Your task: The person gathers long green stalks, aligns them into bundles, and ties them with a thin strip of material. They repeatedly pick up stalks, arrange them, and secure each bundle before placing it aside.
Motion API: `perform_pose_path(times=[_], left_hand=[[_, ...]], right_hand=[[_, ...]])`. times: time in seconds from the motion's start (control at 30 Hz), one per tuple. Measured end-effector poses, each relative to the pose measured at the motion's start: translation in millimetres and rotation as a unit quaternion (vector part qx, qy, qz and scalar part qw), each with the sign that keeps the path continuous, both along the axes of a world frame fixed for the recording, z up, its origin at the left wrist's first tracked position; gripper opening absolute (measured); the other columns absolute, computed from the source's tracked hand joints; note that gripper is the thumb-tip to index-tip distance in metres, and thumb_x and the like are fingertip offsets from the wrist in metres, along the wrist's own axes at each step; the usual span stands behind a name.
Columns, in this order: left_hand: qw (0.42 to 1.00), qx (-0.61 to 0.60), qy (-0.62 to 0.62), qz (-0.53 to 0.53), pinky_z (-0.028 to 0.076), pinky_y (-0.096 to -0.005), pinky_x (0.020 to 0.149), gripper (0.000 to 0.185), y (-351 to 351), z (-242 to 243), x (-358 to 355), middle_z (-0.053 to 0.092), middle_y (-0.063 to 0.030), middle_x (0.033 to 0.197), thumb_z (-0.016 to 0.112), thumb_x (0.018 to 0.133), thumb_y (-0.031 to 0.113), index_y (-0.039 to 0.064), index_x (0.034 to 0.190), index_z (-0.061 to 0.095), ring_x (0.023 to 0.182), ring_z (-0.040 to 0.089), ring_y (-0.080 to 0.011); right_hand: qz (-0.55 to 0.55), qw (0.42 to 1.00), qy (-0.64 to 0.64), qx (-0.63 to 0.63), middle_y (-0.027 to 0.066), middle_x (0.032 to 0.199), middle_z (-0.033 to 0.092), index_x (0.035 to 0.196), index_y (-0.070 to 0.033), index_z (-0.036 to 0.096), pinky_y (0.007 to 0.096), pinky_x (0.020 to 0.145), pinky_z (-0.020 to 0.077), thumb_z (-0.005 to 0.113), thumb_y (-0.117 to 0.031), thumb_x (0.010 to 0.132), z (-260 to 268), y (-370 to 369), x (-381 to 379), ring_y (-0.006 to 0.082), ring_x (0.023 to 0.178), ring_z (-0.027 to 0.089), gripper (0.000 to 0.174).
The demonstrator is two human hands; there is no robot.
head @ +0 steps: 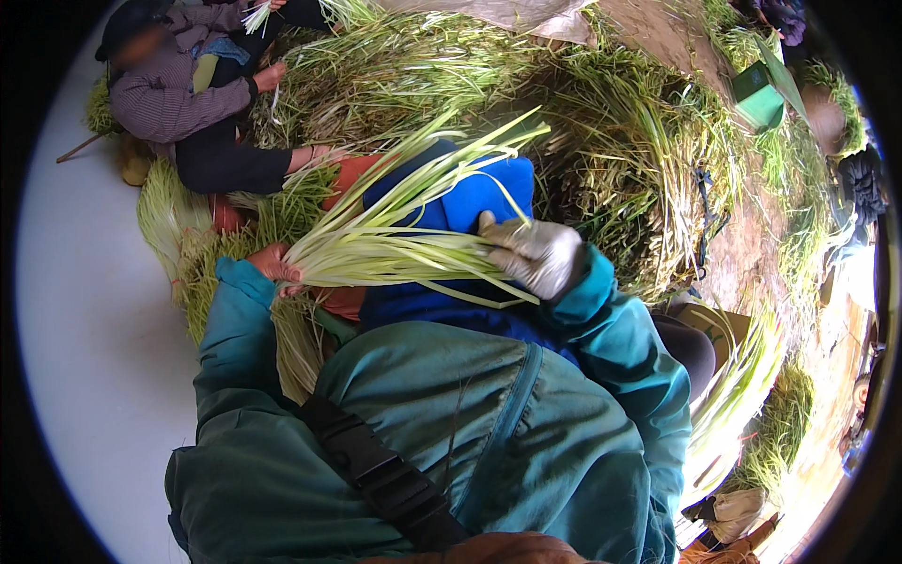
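A bunch of long, flat, pale-green leaves [394, 250], which look like garlic chives, stretches across my lap. My left hand [276, 269], bare, grips its whitish stem end. On the leafy side, my right hand [539, 254] wears a pale glove; its fingers curl over part of the leaves, and some leaf tips pass beneath it. A second fan of leaves [430, 180] from the same bunch spreads up and away, free of the right hand. Under the bunch lies a blue cloth [486, 194] over my lap.
Heaps of loose leaves [394, 77] and a darker pile [634, 162] lie ahead. Tied bundles [176, 225] stand left beside a pale wall [106, 303]. Another person [176, 106] sits at upper left. More leaves [740, 395], a cardboard box [712, 328] and a green box [761, 95] are right.
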State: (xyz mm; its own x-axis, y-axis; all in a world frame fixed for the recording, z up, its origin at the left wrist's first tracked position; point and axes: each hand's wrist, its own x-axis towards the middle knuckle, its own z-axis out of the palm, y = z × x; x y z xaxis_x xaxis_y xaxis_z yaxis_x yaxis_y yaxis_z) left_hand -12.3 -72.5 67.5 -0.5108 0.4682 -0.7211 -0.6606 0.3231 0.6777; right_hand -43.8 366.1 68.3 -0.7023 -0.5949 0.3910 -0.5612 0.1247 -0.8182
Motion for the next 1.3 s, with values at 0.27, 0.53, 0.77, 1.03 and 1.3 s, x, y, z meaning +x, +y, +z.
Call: perform_pose_path(times=[0.27, 0.53, 0.77, 1.03, 1.3], left_hand=[[1.000, -0.002, -0.014, -0.002, 0.040, -0.0253, 0.042, 0.043, -1, -1, -4, 0.056, -0.0086, 0.063, 0.074, 0.065, 0.031, -0.001, 0.088, 0.056, 0.052, 0.053, -0.0132], [1.000, -0.013, -0.013, -0.001, 0.040, -0.0260, 0.041, 0.052, -5, -6, -6, 0.055, -0.0098, 0.063, 0.077, 0.061, 0.032, -0.003, 0.092, 0.054, 0.052, 0.054, -0.0155], [1.000, -0.001, 0.027, 0.011, 0.043, -0.0252, 0.043, 0.050, -4, 14, -7, 0.057, -0.0095, 0.066, 0.075, 0.063, 0.030, -0.002, 0.095, 0.053, 0.054, 0.055, -0.0138], [0.996, -0.030, 0.052, -0.061, 0.044, -0.0227, 0.046, 0.036, 11, 44, -15, 0.059, -0.0054, 0.066, 0.073, 0.067, 0.021, -0.001, 0.090, 0.057, 0.056, 0.056, -0.0109], [0.993, -0.081, 0.047, -0.067, 0.043, -0.0212, 0.045, 0.032, 33, 57, -12, 0.059, -0.0036, 0.064, 0.075, 0.065, 0.021, 0.000, 0.083, 0.059, 0.054, 0.055, -0.0089]], right_hand=[[-0.223, 0.949, -0.212, -0.068, 0.0044, 0.078, 0.062, 0.099, -0.001, 0.059, 0.0188, 0.062, 0.0428, 0.056, -0.014, 0.083, -17, 23, -61, 0.0061, 0.069, 0.052, 0.021], [-0.157, 0.902, -0.401, 0.033, 0.0019, 0.064, 0.056, 0.085, -0.001, 0.061, 0.0232, 0.042, 0.0370, 0.059, -0.019, 0.080, -17, 1, -95, 0.0082, 0.049, 0.047, 0.019], [-0.064, 0.881, -0.328, -0.334, 0.0114, 0.084, 0.062, 0.090, 0.003, 0.060, 0.0278, 0.068, 0.0486, 0.059, 0.000, 0.076, 0, 9, -73, 0.0168, 0.074, 0.059, 0.014], [-0.175, 0.918, -0.323, -0.150, 0.0077, 0.078, 0.061, 0.089, 0.003, 0.060, 0.0215, 0.062, 0.0459, 0.062, -0.008, 0.077, -5, 38, -34, 0.0132, 0.067, 0.056, 0.016], [-0.234, 0.970, 0.055, 0.040, 0.0127, 0.095, 0.056, 0.104, 0.007, 0.049, 0.0292, 0.081, 0.0451, 0.061, 0.007, 0.072, 23, 37, -39, 0.0207, 0.087, 0.056, 0.034]])
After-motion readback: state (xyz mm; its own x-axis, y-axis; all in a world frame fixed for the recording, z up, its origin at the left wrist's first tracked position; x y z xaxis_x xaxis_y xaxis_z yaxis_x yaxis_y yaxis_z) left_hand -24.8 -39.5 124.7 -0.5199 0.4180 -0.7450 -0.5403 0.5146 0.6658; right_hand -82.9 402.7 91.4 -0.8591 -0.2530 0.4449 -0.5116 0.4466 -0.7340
